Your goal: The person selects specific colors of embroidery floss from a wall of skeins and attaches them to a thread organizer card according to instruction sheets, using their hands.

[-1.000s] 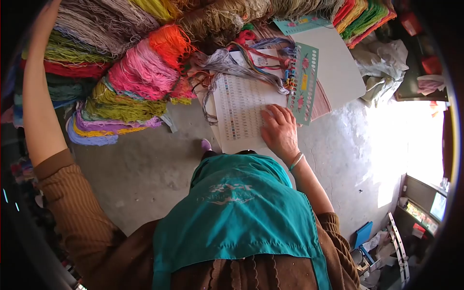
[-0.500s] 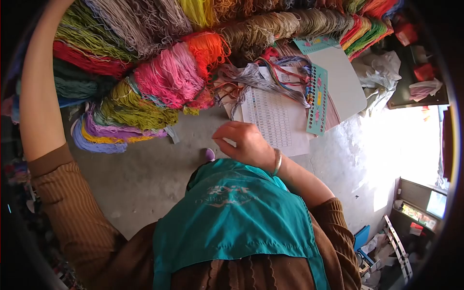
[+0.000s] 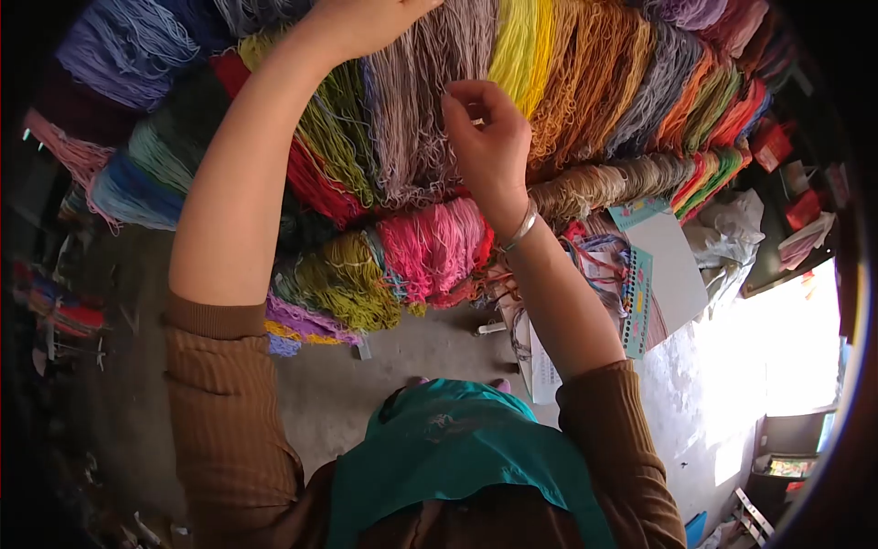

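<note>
At the top edge of the view, my left hand [image 3: 370, 26] is raised over the hanging grey-mauve yarn [image 3: 402, 119]. Its fingers are mostly cut off by the frame, so their grip is hidden. My right hand [image 3: 494, 146] is in front of the same grey-mauve skeins, beside the bright yellow yarn [image 3: 521, 55]. Thumb and forefinger curl towards each other in a pinch; anything between them is too small to make out. A bangle [image 3: 521, 225] circles the right wrist. Below the right hand hangs a pink skein [image 3: 425, 252].
Orange-brown skeins [image 3: 585, 82] hang to the right, blue ones [image 3: 137, 46] to the left. Beneath the lower row are a teal-edged punched card [image 3: 637, 302], printed sheets [image 3: 546, 371] and a plastic bag [image 3: 727, 233]. Grey floor [image 3: 338, 403] shows below.
My right hand has risen from in front of the apron to the hanging yarn, still pinched. My left arm has swung inward, bringing its hand into view. The camera has tilted up.
</note>
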`<control>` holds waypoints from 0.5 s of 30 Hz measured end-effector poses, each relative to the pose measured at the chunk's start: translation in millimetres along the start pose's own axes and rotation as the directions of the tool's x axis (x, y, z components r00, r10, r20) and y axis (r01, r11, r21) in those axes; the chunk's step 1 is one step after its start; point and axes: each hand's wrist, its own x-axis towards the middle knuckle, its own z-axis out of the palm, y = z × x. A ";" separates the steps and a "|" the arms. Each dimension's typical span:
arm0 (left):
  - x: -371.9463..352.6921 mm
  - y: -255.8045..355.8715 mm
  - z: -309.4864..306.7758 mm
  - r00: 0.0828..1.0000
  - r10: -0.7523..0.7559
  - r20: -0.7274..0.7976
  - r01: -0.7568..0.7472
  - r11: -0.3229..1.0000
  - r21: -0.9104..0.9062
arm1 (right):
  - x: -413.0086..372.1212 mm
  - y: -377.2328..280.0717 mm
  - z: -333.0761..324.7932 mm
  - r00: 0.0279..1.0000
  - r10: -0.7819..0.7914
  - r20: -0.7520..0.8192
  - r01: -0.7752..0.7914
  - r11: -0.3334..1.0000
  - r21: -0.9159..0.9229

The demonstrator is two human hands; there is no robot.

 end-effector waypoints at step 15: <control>8.0 -35.1 31.3 0.970 0.165 -0.181 -0.159 0.986 0.043 | 28.5 -13.8 14.3 0.951 0.308 -0.015 -0.243 0.779 0.578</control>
